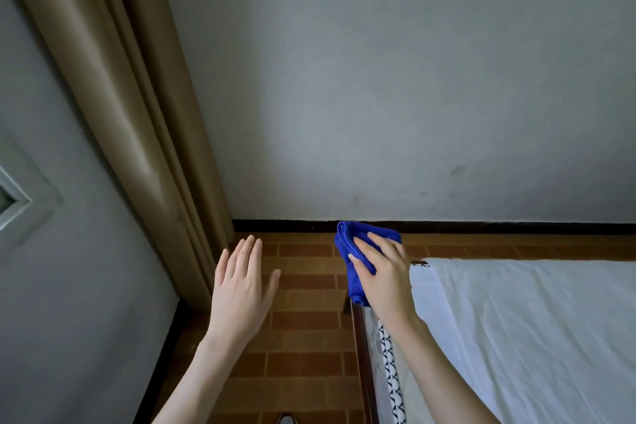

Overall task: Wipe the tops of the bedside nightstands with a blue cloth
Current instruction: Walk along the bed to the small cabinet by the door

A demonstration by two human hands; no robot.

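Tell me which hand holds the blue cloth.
The right hand, beside the white bed sheet, grips the folded blue cloth; the left hand is spread open and holds nothing.

A white-sheeted bed beside a brick-patterned floor and tan curtain.

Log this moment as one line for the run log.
right hand: grips folded blue cloth | left hand: open, empty, above brick floor | bed: at right | nightstand: not in view
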